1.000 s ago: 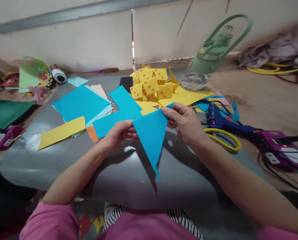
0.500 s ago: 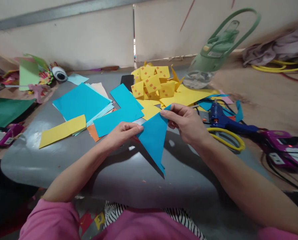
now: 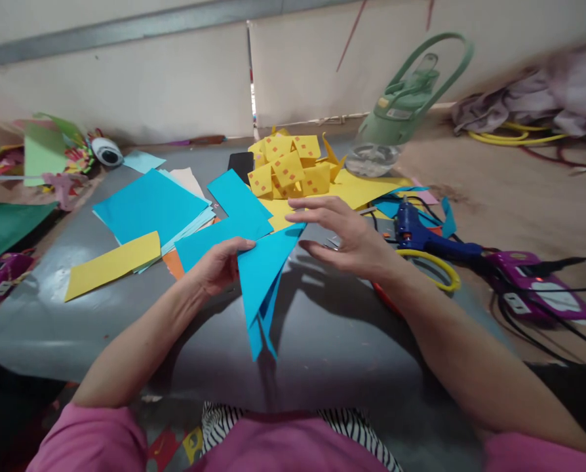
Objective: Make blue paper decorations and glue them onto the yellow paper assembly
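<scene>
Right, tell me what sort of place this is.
Probably a papercraft workspace: the left hand holds folded blue paper, a spotted yellow paper construction stands on the grey table, and a blue glue gun lies to the right.

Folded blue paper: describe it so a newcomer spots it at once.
Find the grey table. Around its middle, the left hand holds the blue paper. Unlike the blue sheets behind it, this piece is folded, narrowing to split tips at its near end.
</scene>
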Available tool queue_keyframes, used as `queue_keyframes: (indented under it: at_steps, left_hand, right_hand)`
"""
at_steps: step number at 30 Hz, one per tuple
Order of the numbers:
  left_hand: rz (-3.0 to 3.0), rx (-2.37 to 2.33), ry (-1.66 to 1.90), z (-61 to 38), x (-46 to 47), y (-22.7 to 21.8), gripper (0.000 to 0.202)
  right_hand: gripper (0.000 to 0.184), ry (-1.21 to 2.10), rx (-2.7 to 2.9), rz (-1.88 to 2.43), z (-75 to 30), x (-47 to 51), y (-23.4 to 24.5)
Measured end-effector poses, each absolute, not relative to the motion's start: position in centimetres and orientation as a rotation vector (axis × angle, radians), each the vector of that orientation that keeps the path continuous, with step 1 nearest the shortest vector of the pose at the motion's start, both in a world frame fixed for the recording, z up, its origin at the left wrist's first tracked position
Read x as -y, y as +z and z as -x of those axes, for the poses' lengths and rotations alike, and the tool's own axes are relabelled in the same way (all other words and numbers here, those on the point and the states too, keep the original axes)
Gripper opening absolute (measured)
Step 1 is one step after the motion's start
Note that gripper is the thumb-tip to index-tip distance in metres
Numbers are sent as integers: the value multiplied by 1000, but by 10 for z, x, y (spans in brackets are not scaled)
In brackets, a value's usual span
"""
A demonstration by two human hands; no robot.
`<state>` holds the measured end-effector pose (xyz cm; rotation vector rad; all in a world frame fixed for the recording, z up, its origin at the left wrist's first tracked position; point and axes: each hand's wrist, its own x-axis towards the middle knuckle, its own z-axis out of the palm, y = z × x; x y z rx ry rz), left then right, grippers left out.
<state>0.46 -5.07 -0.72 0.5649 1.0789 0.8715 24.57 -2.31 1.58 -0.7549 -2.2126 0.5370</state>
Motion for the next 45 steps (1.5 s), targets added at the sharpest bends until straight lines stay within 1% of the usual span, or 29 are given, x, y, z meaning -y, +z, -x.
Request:
queue_keyframes:
  at_steps: [2,3,5,6,9,12,16,19,26,34,38,42,45]
  left_hand:
    - [-579,-1042,797,-3,50,-7,21]
    - [-597,-1009,759,-2,50,-7,25]
    - [-653,-923,758,-1,48,-9,38]
    - [-696,-883,785,-1,47,-10,39]
    - [-850,-857,891,-3,48,-13,30]
    - [-933,-939,945,-8,49,-16,26]
    - [-876,-1032,1022,-13,50,-20,35]
    - [-899,-1033,1008,-15,49,-23,35]
    - [-886,-1010,1102,-12,47,-22,36]
    - [-867,-1019,1104,-13,49,-23,38]
    - [-875,-1037,1105,-15,50,-24,43]
    - [-810,-1078,1246,-9,44,-19,45]
    - [-707,-1113,1376,0,36,-13,44]
  right_hand:
    - [16,520,2178,796,-242,22,11]
    - [11,567,2123,842,-240,22,9]
    - [18,780,1937,958,-236,22,5]
    - [22,919,1826,1014,-234,23,3]
    - [29,1280,1573,1106,-226,27,-2]
    - [32,1424,1499,1110,-217,33,-5]
    - [34,1457,1508,1116,-209,38,-9]
    - [39,1504,1530,1130,-208,39,-10]
    - [44,1410,1544,1227,-210,38,-9]
    - [40,1432,1530,1179,-208,39,-13]
    - [39,1450,1567,1199,-206,42,-13]
    - [38,1388,1694,1238,-211,40,-10]
    - [36,1342,1620,1226,-219,33,-7]
